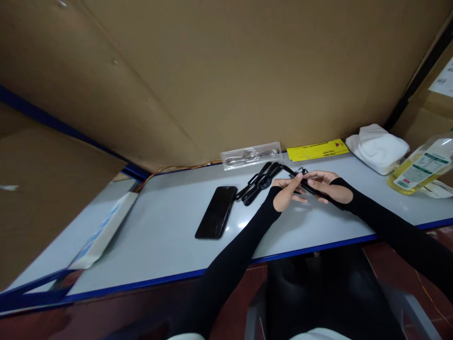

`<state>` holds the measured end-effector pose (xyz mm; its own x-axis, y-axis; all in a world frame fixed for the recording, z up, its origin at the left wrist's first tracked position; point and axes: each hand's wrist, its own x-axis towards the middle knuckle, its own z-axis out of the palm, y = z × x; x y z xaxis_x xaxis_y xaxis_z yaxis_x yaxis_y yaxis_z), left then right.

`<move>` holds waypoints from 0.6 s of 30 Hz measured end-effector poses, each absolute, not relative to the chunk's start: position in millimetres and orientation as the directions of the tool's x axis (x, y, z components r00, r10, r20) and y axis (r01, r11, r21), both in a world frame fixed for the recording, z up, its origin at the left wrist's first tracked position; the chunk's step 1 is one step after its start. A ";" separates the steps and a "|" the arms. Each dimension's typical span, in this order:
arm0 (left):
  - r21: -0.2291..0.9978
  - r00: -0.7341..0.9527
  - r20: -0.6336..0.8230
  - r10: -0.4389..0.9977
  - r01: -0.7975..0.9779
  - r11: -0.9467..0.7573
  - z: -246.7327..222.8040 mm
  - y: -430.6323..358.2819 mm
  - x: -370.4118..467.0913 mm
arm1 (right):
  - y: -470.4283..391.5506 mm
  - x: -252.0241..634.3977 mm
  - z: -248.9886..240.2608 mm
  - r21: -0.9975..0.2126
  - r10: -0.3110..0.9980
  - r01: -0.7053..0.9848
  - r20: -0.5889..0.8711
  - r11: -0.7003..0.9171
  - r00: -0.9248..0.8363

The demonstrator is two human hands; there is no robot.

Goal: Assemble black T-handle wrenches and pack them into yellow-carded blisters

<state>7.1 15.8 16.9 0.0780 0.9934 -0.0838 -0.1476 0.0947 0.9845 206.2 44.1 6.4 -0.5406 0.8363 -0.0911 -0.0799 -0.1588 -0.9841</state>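
Both hands are closed around a black tool with long handles point(288, 169) above the right part of the table. Its exact kind is hard to tell, and a small shiny metal part shows at its middle. My left hand point(285, 192) grips the left side, with thumb and fingertips near the middle. My right hand point(331, 188) holds the right side, its fingers covering much of the tool. Just left of my left hand, several similar black-handled tools point(260, 183) lie together. A black smartphone point(215, 212) rests flat beside them.
Along the back wall lie a clear plastic blister pack point(252, 156) and yellow printed cards point(317, 150). A white cloth bundle point(378, 148) and a bottle of yellow liquid point(421, 167) stand at the right. A white box-like piece point(106, 231) sits at the table's left end.
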 end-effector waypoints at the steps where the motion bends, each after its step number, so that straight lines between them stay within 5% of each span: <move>1: 0.999 0.040 -0.013 0.999 -0.034 0.015 21.0 23.6 -2.0 | 44.6 208.5 10.9 -0.974 0.833 -0.097 -0.120 -0.203 -0.541; 4: 0.871 -0.212 0.280 0.936 0.466 -0.155 32.4 48.5 -39.5 | 44.0 213.8 26.3 -0.952 0.847 -0.134 -0.175 -0.276 -0.503; 9: 0.620 -0.346 0.384 0.856 0.784 0.038 31.4 76.4 -103.8 | 38.4 209.9 33.1 -0.942 0.855 -0.078 -0.259 -0.327 -0.449; 13: 0.343 -0.417 0.317 0.852 0.888 0.307 18.7 92.5 -127.7 | 34.6 201.0 23.0 -0.953 0.837 -0.006 -0.264 -0.304 -0.479; 18: 0.306 -0.427 0.423 0.799 0.898 0.318 21.4 99.1 -135.6 | 35.6 200.1 20.1 -0.974 0.841 0.065 -0.220 -0.217 -0.495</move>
<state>-135.6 99.1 21.4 -0.4269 0.7994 0.4226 0.8976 0.3176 0.3058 200.1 35.6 20.1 -0.4949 0.8407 -0.2198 0.0647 -0.2166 -0.9741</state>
